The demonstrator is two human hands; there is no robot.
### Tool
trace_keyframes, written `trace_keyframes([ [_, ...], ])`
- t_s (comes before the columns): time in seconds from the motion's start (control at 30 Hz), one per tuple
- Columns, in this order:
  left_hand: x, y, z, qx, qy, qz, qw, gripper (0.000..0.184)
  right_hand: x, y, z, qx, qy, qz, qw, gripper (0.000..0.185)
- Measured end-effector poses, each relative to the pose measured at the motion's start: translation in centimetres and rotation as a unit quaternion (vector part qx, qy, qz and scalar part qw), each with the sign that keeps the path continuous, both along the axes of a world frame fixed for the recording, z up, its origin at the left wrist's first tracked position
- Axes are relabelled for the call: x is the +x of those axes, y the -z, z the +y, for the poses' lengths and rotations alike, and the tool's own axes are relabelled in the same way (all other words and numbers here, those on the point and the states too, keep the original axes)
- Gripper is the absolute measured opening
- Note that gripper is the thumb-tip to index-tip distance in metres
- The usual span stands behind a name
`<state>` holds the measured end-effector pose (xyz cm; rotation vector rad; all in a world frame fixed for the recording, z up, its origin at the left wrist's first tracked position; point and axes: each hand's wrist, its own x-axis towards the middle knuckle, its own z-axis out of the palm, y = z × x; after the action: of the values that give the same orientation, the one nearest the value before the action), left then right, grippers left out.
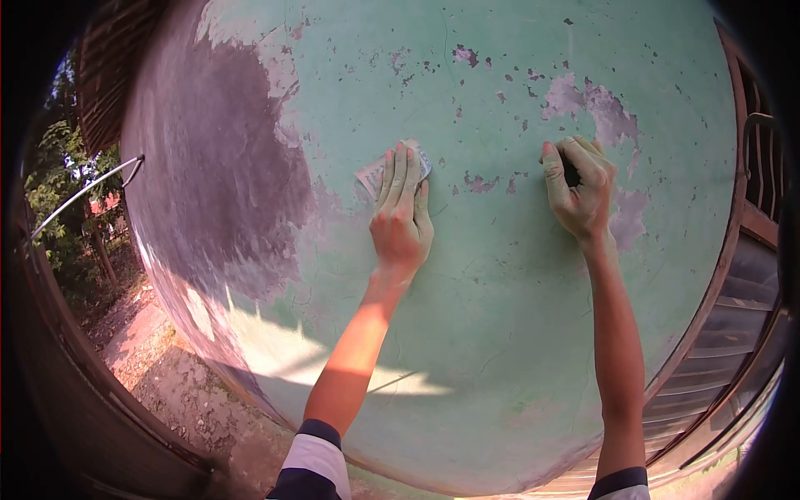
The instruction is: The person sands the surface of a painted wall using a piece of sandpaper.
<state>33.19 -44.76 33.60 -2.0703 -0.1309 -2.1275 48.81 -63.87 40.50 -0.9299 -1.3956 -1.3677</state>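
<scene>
Under the straight fingers of my left hand (400, 208), a small sheet of sandpaper (365, 178) with a printed grey back is pressed flat on the green wall (492, 283). Its edges stick out on both sides of the fingers. My right hand (582, 187) is curled against the same wall, to the right of the left hand. A dark spot shows between its thumb and fingers; whether that is an object or shadow I cannot make out. Pale dust covers both hands. Chipped paint and a bare grey patch (612, 112) lie just above the right hand.
A large bare grey-purple area (233, 158) spreads over the wall's left side. At the right stands a brown wooden frame (733, 192) with slatted panels. A pale rod (87, 193) juts out at the left, before trees (58, 175). Rough ground (187, 392) lies below.
</scene>
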Motion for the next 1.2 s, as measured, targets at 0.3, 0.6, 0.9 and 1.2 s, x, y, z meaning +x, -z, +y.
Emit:
trace_keyframes([
  [0.3, 2.4, 9.6, -3.5, -0.035, -0.002, 0.044, 0.998, 0.05, 0.2, 0.3, 0.1, 0.005, -0.013, 0.011, 1.0, 0.024],
  [0.6, 2.7, -3.8, -3.5, 0.01, 0.006, -0.037, 0.999, 0.048, 0.0, 0.2, 0.1, 0.01, -0.048, 0.031, 0.998, 0.023],
  [0.9, 4.0, 5.9, -6.4, 0.028, -0.005, 0.075, 0.997, 0.051, 2.7, 3.9, -4.7, 0.004, -0.146, 0.063, 0.987, 0.023],
  [1.2, 5.3, -1.4, -5.7, 0.009, 0.015, -0.035, 0.999, 0.049, 3.9, 4.8, -5.7, -0.007, -0.104, 0.058, 0.993, 0.024],
])
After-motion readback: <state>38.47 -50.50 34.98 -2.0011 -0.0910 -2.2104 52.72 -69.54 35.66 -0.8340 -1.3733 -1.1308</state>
